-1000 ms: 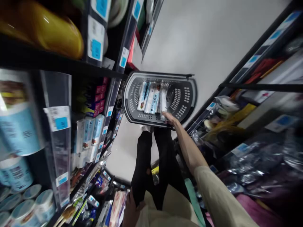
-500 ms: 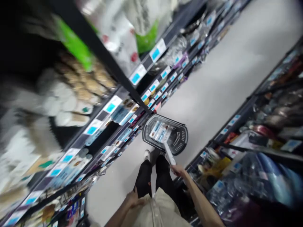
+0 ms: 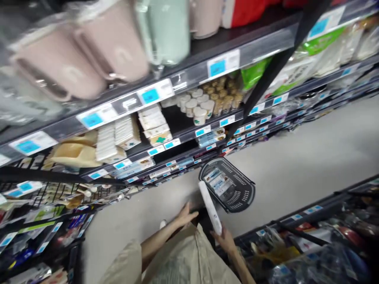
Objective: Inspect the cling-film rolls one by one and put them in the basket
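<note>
My right hand (image 3: 225,238) grips the lower end of a long, narrow white box (image 3: 211,207), whose far end points up over the near side of the basket. My left hand (image 3: 185,217) is held out in front of my body with the fingers apart and nothing in it. Beyond both hands, a dark grey shopping basket (image 3: 247,197) stands on the floor by the foot of the left shelves. Inside it lie blue-and-white packages (image 3: 220,182) with brown pictures on them.
Shelves (image 3: 189,138) with price tags run along the left, carrying paper cups (image 3: 199,112), white boxes (image 3: 155,124) and wrapped pink pitchers (image 3: 118,47). Another shelf row (image 3: 308,209) with bagged goods borders the right. Pale floor (image 3: 296,146) runs between them.
The view has swung toward the left shelves, bringing pitchers into sight. My left hand has come away from my body and opened out. The white box stays in my right hand.
</note>
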`<control>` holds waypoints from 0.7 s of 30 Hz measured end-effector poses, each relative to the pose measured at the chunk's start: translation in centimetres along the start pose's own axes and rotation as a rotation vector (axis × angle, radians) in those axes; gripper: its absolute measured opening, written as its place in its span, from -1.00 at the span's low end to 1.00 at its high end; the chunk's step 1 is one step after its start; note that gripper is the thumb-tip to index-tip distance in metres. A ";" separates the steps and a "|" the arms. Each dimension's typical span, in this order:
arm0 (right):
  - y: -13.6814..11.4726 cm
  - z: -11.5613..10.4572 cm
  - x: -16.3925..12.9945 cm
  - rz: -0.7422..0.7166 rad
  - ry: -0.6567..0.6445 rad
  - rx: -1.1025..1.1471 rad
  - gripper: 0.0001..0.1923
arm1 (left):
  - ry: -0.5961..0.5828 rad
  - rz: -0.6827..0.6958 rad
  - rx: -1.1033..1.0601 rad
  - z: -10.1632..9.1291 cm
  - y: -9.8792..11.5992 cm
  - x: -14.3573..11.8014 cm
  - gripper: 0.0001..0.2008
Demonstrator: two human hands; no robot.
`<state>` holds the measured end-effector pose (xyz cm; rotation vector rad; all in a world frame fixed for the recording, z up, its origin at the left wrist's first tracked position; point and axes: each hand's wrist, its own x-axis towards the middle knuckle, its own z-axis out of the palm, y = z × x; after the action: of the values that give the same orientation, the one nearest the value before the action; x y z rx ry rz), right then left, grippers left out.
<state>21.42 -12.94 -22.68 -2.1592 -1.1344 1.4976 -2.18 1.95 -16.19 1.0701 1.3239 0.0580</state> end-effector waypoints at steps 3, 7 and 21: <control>-4.2 4.7 -3.7 -0.183 0.114 -0.108 -0.45 | 0.179 0.036 -0.529 -5.9 -1.7 -4.0 -0.08; -10.1 11.5 -9.4 -0.373 0.206 -0.279 -0.53 | 0.252 0.292 -1.041 -13.8 -4.4 -13.5 -0.15; -19.3 21.2 -18.2 -0.415 -0.132 -0.293 -0.81 | 0.439 0.419 -1.424 -22.0 -12.4 -29.9 -0.51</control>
<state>-8.70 -17.88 -7.73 -1.8472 -1.8144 1.3652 -35.51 -9.36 0.90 0.0452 1.0043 1.3899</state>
